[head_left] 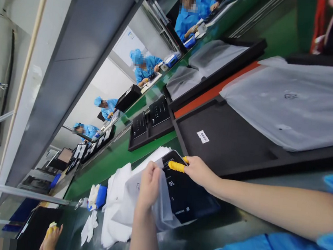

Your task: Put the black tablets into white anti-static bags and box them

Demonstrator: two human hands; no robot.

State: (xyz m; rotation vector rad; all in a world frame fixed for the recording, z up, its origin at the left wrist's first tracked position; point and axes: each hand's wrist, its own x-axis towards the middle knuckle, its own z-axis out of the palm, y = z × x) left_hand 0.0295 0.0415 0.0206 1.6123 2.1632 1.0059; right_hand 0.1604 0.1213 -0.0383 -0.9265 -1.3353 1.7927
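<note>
My left hand [149, 185] is closed in a pinch on the edge of a thin white plastic bag [164, 207]. My right hand [194, 169], with yellow finger covers on its fingers, grips the top edge of a black tablet [181, 189] with white print on its face. The tablet lies tilted, partly covered by the bag; I cannot tell how far it sits inside. Under and beside my left hand lies a stack of white bags [118, 200] on the dark work surface.
A black tray [237, 137] holding a bagged item [295, 103] stands at the right, with another bag-filled tray [212, 62] behind. Boxed tablets [158, 112] sit on the green belt [104, 164]. Co-workers [145, 64] sit along the line. Another person's hand [51, 240] shows at lower left.
</note>
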